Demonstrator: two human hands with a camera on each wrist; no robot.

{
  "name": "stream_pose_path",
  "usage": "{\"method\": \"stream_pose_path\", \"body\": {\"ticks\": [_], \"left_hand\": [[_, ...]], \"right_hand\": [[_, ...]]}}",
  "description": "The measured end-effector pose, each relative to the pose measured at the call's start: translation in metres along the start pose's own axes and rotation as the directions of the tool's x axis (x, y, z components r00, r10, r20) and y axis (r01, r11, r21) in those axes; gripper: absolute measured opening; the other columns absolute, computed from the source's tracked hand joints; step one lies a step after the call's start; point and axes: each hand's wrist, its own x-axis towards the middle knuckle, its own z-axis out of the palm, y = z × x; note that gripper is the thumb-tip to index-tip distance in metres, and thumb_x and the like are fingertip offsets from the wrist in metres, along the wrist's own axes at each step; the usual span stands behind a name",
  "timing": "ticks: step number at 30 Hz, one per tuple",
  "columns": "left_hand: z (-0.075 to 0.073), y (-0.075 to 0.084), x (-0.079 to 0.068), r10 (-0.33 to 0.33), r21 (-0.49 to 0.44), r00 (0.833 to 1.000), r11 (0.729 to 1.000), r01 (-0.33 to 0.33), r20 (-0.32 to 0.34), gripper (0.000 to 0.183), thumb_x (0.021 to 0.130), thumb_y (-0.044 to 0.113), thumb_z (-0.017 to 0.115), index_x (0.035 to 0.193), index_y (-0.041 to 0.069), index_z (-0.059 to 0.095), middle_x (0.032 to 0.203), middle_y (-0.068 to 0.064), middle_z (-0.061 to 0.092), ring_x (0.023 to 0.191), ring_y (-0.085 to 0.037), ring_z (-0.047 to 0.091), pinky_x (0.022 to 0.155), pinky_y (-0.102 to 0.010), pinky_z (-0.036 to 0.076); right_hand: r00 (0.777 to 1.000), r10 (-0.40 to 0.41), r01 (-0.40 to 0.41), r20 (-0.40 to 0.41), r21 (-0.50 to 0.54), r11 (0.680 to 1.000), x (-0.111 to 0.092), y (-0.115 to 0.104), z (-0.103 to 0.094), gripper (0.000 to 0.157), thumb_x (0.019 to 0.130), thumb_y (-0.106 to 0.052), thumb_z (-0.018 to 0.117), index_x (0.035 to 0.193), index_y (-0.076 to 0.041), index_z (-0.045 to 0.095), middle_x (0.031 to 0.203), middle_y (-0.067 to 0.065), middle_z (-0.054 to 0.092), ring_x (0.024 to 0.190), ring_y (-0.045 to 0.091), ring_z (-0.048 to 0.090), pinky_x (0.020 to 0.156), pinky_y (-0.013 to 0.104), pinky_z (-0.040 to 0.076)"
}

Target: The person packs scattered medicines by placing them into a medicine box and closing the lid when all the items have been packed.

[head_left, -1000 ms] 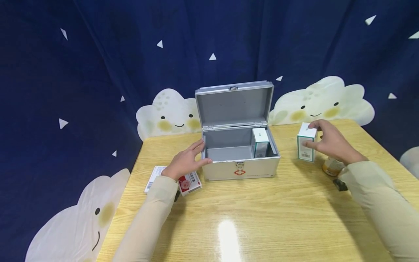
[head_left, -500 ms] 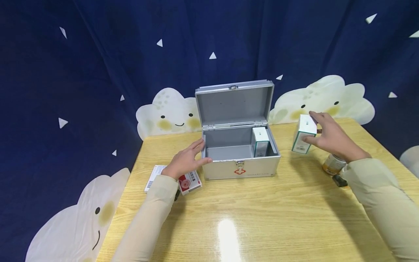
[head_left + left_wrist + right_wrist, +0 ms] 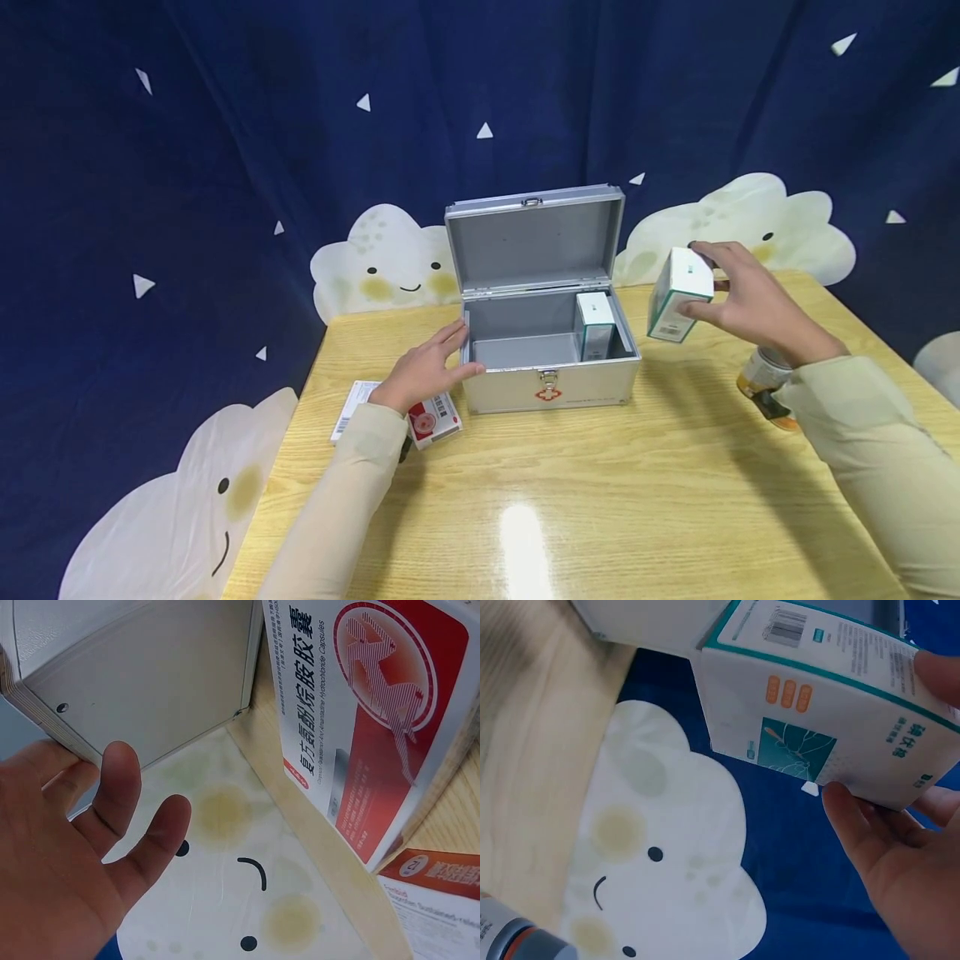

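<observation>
A silver first-aid case (image 3: 510, 392) stands on the table with its lid (image 3: 536, 237) raised. Inside, at the right end, a white medicine box (image 3: 596, 310) with teal edges stands upright. My right hand (image 3: 757, 308) grips a similar teal-edged medicine box (image 3: 678, 296), slightly tilted, in the air to the right of the case. The right wrist view shows thumb and fingers on opposite sides of this box (image 3: 810, 712). My left hand (image 3: 427, 367) touches the case's left rim, its fingers loosely extended; in the left wrist view they meet the case's side wall (image 3: 142, 675).
Left of the case lie a red-and-white capsule box (image 3: 435, 419) and another white medicine box (image 3: 352, 408), both partly behind my left arm. A white-and-orange jar (image 3: 759, 375) stands near my right wrist. A dark blue curtain (image 3: 525, 67) hangs behind the table (image 3: 570, 500).
My right hand has lifted the teal-edged medicine box off the table and moved it up and left toward the case, tilting it. My left hand has stayed at the case's rim.
</observation>
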Motion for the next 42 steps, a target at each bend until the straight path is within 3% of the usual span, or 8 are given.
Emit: {"method": "stream_pose_path", "body": {"ticks": [6, 9, 12, 15, 19, 22, 30, 42], "left_hand": [[0.0, 0.0, 0.0, 0.007, 0.003, 1.0, 1.0, -0.007, -0.008, 0.085, 0.092, 0.067, 0.051, 0.159, 0.021, 0.024, 0.169, 0.007, 0.014, 0.147, -0.036, 0.037, 0.114, -0.059, 0.037], [0.0, 0.0, 0.0, 0.004, -0.002, 1.0, 1.0, -0.004, -0.011, 0.086, 0.092, 0.067, 0.052, 0.159, 0.02, 0.025, 0.169, 0.008, 0.014, 0.147, -0.036, 0.036, 0.114, -0.059, 0.036], [0.0, 0.0, -0.001, -0.005, -0.006, 1.0, 1.0, 0.005, -0.01, 0.086, 0.091, 0.068, 0.052, 0.159, 0.022, 0.024, 0.169, 0.009, 0.013, 0.148, -0.036, 0.035, 0.115, -0.06, 0.035], [0.001, 0.001, -0.002, -0.009, -0.008, 1.0, 1.0, 0.009, -0.006, 0.086, 0.092, 0.068, 0.051, 0.159, 0.023, 0.024, 0.169, 0.009, 0.013, 0.149, -0.035, 0.034, 0.116, -0.06, 0.034], [0.002, 0.0, -0.001, -0.006, -0.011, 1.0, 1.0, 0.006, -0.011, 0.084, 0.093, 0.066, 0.051, 0.159, 0.021, 0.025, 0.169, 0.007, 0.014, 0.149, -0.034, 0.034, 0.116, -0.059, 0.034], [0.003, 0.0, -0.001, -0.004, -0.008, 1.0, 1.0, 0.004, -0.013, 0.084, 0.093, 0.065, 0.052, 0.159, 0.02, 0.025, 0.169, 0.007, 0.014, 0.148, -0.034, 0.035, 0.116, -0.059, 0.034], [0.001, 0.0, -0.003, -0.003, 0.001, 1.0, 1.0, 0.003, -0.014, 0.083, 0.093, 0.064, 0.052, 0.159, 0.022, 0.025, 0.169, 0.005, 0.015, 0.148, -0.034, 0.035, 0.116, -0.057, 0.035], [0.002, 0.0, -0.001, 0.002, -0.01, 1.0, 1.0, -0.002, -0.019, 0.084, 0.092, 0.065, 0.052, 0.158, 0.02, 0.027, 0.169, 0.006, 0.015, 0.148, -0.034, 0.035, 0.116, -0.058, 0.035]], "right_hand": [[1.0, 0.006, -0.005, -0.009, 0.055, 0.998, 0.001, -0.015, -0.001, 0.084, 0.089, -0.025, 0.074, 0.156, -0.007, 0.027, 0.148, 0.025, 0.038, 0.124, 0.041, 0.046, 0.099, 0.061, 0.046], [1.0, -0.016, 0.018, -0.019, 0.095, 0.995, 0.003, -0.026, 0.002, 0.081, 0.09, -0.027, 0.073, 0.156, -0.009, 0.029, 0.146, 0.022, 0.04, 0.123, 0.034, 0.047, 0.098, 0.036, 0.051], [0.999, -0.046, 0.049, -0.022, 0.147, 0.988, 0.005, -0.038, 0.006, 0.077, 0.091, -0.023, 0.072, 0.154, -0.009, 0.032, 0.144, 0.02, 0.042, 0.12, 0.028, 0.046, 0.087, 0.008, 0.044], [0.998, -0.066, 0.068, -0.02, 0.173, 0.983, 0.007, -0.049, 0.013, 0.074, 0.091, -0.02, 0.072, 0.153, -0.008, 0.034, 0.143, 0.018, 0.043, 0.119, 0.022, 0.045, 0.084, 0.001, 0.039], [0.995, -0.101, 0.1, -0.003, 0.189, 0.977, 0.013, -0.06, 0.021, 0.074, 0.09, -0.017, 0.073, 0.152, -0.005, 0.035, 0.144, 0.018, 0.044, 0.12, 0.025, 0.048, 0.1, 0.03, 0.051], [0.991, -0.129, 0.12, 0.026, 0.218, 0.969, 0.017, -0.066, 0.027, 0.076, 0.089, -0.015, 0.074, 0.152, -0.001, 0.034, 0.146, 0.02, 0.042, 0.122, 0.032, 0.049, 0.104, 0.055, 0.047], [0.981, -0.174, 0.153, 0.088, 0.201, 0.967, 0.025, -0.078, 0.053, 0.078, 0.089, -0.016, 0.074, 0.153, -0.002, 0.032, 0.144, 0.019, 0.041, 0.131, 0.036, 0.046, 0.107, 0.054, 0.047], [0.964, -0.235, 0.216, 0.126, 0.152, 0.965, 0.027, -0.068, 0.079, 0.076, 0.088, -0.013, 0.074, 0.151, 0.001, 0.035, 0.143, 0.022, 0.041, 0.131, 0.037, 0.045, 0.106, 0.054, 0.047]]}}
